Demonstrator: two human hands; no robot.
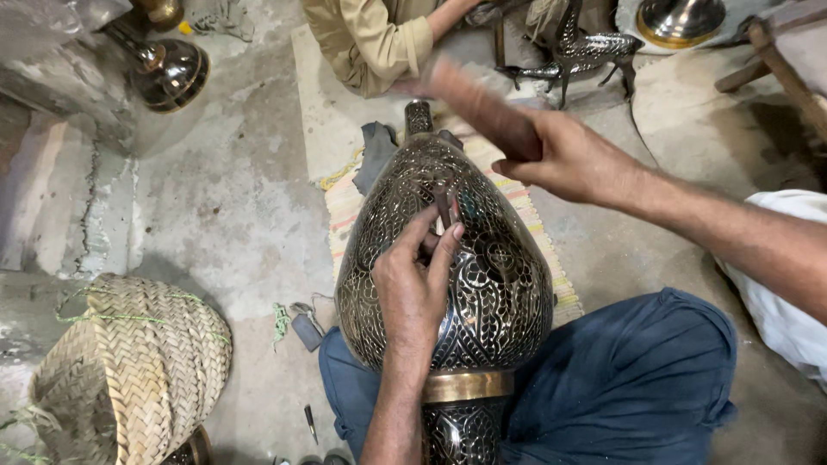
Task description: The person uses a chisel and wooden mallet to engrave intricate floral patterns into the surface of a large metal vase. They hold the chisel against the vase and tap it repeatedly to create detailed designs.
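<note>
- My left hand rests on the belly of the big engraved metal vase, with thumb and fingers pinched shut around a thin chisel. I pinch it low so the tip stays on one spot of the pattern and the shaft stands clear above my fingers.
- My right hand is fully closed around the wooden mallet, raised above and beyond my left grip. The head is blurred, so I cannot tell how it is angled. I hold it near one end, which I judge gives swing while my wrist stays clear of the vase.
- The vase lies across my lap under both hands, neck pointing away from me, brass band nearest my body. Lying on its side, the face under my left grip is turned up.
- Beyond my left grip, the far end rests on a striped mat on the floor, with a dark cloth beside the neck. This probably cushions it.
- Well left of my left grip sits a woven basket. Small tools lie on the floor between it and my knee.
- Beyond my right grip another person in a tan sleeve sits near a metal bird figure.
</note>
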